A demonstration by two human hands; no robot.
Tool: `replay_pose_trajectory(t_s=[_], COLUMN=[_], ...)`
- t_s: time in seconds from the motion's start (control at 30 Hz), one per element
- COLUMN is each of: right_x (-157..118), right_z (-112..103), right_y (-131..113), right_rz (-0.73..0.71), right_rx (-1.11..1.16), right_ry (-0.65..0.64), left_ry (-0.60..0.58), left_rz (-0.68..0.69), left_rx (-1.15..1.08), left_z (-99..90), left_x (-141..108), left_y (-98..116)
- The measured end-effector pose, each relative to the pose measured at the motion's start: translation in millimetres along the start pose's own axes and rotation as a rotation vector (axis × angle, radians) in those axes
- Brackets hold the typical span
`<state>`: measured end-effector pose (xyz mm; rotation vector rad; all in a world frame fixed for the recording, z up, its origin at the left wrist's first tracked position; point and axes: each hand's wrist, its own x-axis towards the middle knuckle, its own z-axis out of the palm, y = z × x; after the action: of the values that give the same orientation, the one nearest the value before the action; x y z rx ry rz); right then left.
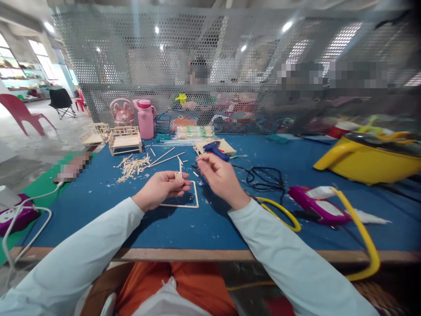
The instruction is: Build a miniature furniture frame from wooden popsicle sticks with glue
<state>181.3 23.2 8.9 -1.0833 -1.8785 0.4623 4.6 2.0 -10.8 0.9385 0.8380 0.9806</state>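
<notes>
My left hand (164,188) pinches a small bundle of short wooden sticks (178,175), one of which stands up above the rest. A square outline of thin wooden sticks (196,195) lies on the table below, partly hidden by this hand. To the right, my right hand (221,176) is raised with its fingers curled together. A small dark tip shows by its fingertips, but what it belongs to is unclear. Just beyond that hand, a blue glue gun (217,149) rests at a flat wooden piece (200,146).
Loose sticks and offcuts (133,167) lie at left, before a small wooden furniture model (125,139). A pink flask (145,120) and packed sticks (195,131) stand behind. Right are a black cable (266,175), a purple power strip (319,206) and a yellow pot (371,158).
</notes>
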Motion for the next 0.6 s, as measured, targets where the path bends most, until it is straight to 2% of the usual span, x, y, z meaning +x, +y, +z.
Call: replay_pose_trajectory(t_s=[0.07,0.1,0.2,0.27,0.4,0.6], right_x=[3.5,4.5,3.4,0.7,-3.9,-6.1], right_z=[-13.4,-19.0,-26.5,-23.5,-10.1,-6.3], right_y=[9.2,15.0,31.2,36.6,32.9,20.9], right_rz=[0.045,0.089,0.247,0.278,0.293,0.365], right_rx=[-0.174,-0.29,-0.589,-0.678,-0.781,-0.869], right_ry=[0.0,-0.052,-0.33,-0.438,-0.461,-0.356], left_ry=[0.014,0.022,0.039,0.046,0.049,0.015], left_rz=[-0.015,-0.029,-0.066,-0.064,-0.034,-0.017], left_rx=[-0.012,-0.022,-0.064,-0.091,-0.121,-0.096], left_z=[-0.5,-0.7,-1.9,-3.4,-7.0,-8.1], left_x=[0.5,0.8,2.3,3.9,7.3,7.5], left_y=[1.6,2.6,5.5,6.3,6.0,5.8])
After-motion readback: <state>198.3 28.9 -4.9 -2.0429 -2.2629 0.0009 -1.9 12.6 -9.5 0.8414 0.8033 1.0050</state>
